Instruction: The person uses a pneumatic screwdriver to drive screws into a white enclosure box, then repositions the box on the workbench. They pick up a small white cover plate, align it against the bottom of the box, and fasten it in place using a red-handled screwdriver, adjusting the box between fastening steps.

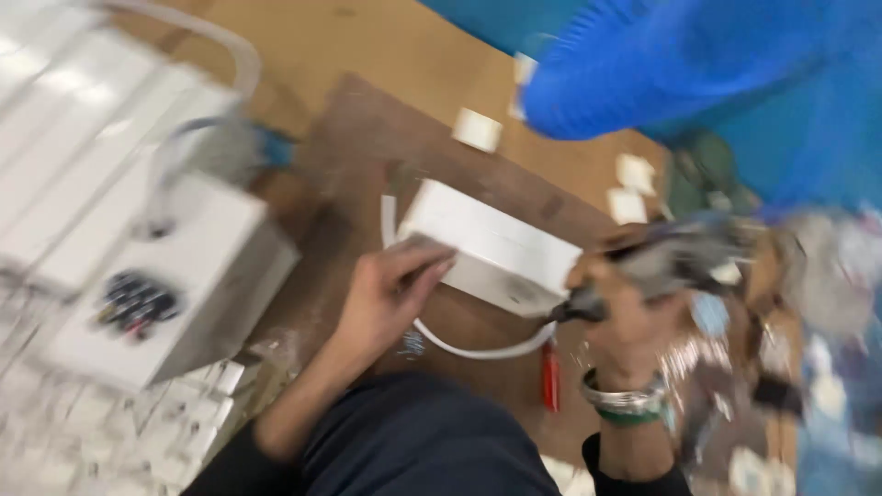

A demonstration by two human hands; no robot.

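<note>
The white box (491, 246) lies on a brown board (367, 147), with a white cable (478, 349) looping beneath it. The left hand (390, 298) presses its fingers flat and uncurled against the box's near edge. The right hand (625, 312) is wrapped around what looks like a power screwdriver (671, 262), blurred, its dark tip at the box's corner.

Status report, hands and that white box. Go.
Left hand flat on white box, steadying it. Right hand grips dark tool, tip at box corner. White cable loops under box; picture blurred.
</note>
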